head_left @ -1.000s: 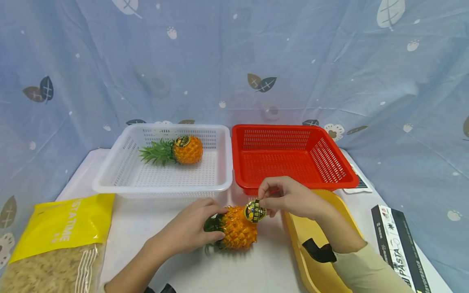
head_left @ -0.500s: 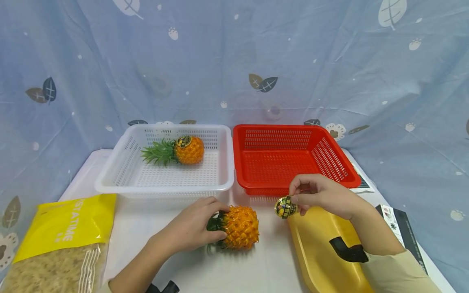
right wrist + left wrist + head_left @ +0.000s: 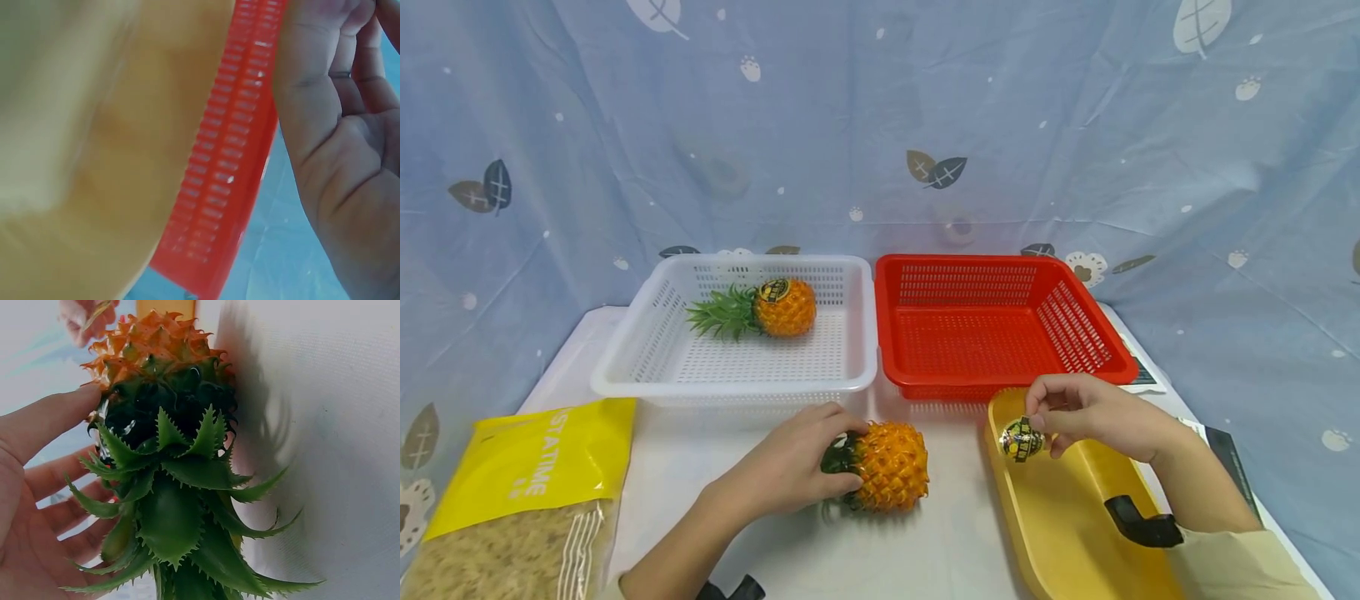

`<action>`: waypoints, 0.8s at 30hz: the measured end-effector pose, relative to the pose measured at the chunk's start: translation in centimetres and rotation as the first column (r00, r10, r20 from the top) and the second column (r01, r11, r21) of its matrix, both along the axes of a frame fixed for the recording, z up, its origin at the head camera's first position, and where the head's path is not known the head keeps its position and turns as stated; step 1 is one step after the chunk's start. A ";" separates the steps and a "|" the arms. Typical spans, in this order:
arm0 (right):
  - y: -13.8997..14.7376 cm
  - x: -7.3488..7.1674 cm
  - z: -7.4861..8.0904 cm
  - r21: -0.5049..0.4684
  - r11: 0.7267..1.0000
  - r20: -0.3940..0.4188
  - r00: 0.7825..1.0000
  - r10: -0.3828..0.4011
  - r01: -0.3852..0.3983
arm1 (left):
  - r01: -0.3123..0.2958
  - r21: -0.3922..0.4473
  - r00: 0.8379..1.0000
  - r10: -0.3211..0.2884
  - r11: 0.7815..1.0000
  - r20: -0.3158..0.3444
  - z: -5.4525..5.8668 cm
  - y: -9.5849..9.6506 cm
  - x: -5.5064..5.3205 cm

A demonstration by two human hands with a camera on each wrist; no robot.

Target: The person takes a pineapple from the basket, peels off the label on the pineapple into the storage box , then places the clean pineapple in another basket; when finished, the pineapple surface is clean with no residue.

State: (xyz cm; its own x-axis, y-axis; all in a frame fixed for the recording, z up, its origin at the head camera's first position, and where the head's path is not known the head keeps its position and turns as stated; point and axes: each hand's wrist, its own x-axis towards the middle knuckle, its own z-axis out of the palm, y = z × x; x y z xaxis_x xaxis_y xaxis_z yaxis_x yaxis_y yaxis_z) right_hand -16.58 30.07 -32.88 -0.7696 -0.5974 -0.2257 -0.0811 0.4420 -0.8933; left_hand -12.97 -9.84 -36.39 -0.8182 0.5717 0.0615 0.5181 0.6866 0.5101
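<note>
My left hand [image 3: 793,467] grips an orange pineapple [image 3: 895,467] lying on its side on the white table. In the left wrist view its green leaf crown [image 3: 172,519] points toward the camera, with the thumb against the dark green end of the body. My right hand [image 3: 1090,412] pinches a round black-and-gold sticker [image 3: 1021,439] between thumb and fingertips, over the far end of a yellow tray [image 3: 1017,533]. The sticker is out of sight in the right wrist view. Another pineapple [image 3: 790,308], bearing a similar sticker, lies in the white basket [image 3: 730,388].
A red basket [image 3: 970,333] stands right of the white one, behind the yellow tray. At the left lies a yellow-topped bag of pasta [image 3: 535,475]. A dark box [image 3: 1231,462] sits at the right edge, partly behind my right arm. A patterned blue cloth hangs behind.
My right hand has pulled the sticker off the held pineapple and moved right with it, over the yellow tray. The left hand keeps its hold on the pineapple.
</note>
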 end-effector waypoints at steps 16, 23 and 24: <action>1.0 -0.5 -3.0 0.129 0.991 0.047 0.999 -0.025 0.019 | -0.007 0.013 1.000 0.007 1.000 -0.005 -0.3 0.0 0.1; 0.8 -0.9 -4.4 0.151 0.988 0.040 0.998 -0.048 0.042 | -0.004 0.018 1.000 0.004 1.000 -0.015 -0.3 -0.1 0.3; 0.7 -0.9 -4.4 0.155 0.987 0.042 0.998 -0.049 0.042 | -0.004 0.018 1.000 0.004 1.000 -0.014 -0.3 -0.1 0.3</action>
State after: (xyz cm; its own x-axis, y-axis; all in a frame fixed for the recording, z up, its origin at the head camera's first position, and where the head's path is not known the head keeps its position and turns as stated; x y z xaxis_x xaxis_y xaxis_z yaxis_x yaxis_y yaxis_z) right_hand -17.44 30.79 -37.31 -0.7823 -0.5170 -0.3476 -0.0185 0.5770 -0.8165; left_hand -12.66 -9.95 -36.67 -0.8196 0.5669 0.0833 0.5225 0.6798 0.5146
